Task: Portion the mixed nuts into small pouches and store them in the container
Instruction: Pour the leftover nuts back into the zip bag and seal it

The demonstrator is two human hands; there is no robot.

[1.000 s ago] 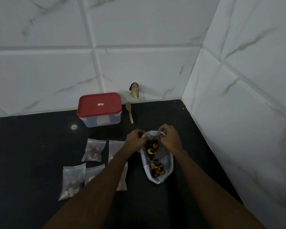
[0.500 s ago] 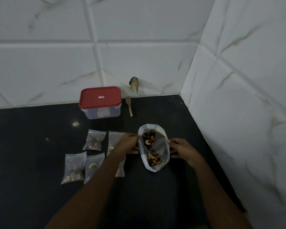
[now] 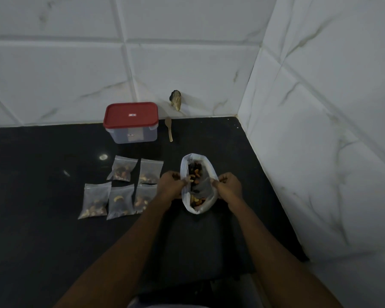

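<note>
A white plastic bag of mixed nuts lies open on the black counter. My left hand grips its left rim and my right hand grips its right rim, holding the mouth apart. Cashews and dark nuts show inside. To the left lie several small clear pouches with nuts in them, in two rows; my left wrist hides part of one. A clear container with a red lid stands shut near the back wall.
A small wooden spoon lies right of the container. A dark and tan lump sits on the wall tile above it. Tiled walls close the back and right sides of the black counter.
My hands came off the bag's top, spread its mouth wide, and have now moved in closer on its two side rims. The camera view shifted slightly.
</note>
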